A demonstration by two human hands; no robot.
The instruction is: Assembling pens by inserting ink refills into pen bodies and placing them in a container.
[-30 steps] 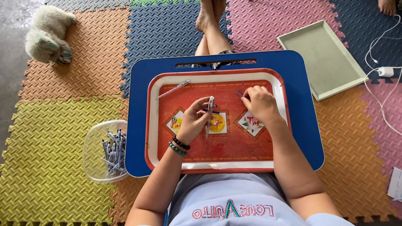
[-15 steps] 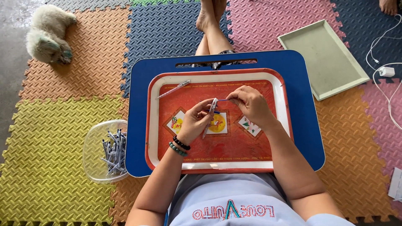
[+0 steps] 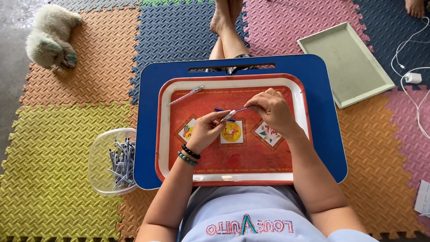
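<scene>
A red tray with a white rim (image 3: 163, 134) rests on a blue lap table (image 3: 322, 134) over my legs. My left hand (image 3: 207, 131) pinches a clear pen barrel (image 3: 228, 115) above the tray's middle. My right hand (image 3: 271, 110) grips a thin blue refill (image 3: 239, 110) whose tip meets the barrel's end. A finished pen (image 3: 186, 95) lies on the tray's far left part.
A clear plastic tub (image 3: 96, 161) with several pens sits on the yellow mat at my left. A pale green tray (image 3: 347, 65) lies at the far right, next to a white cable and plug (image 3: 412, 77). A fluffy white dog (image 3: 47, 40) lies at the far left.
My right hand has lifted off the tray's right picture and come over to the left hand, bringing the blue refill to the barrel's end.
</scene>
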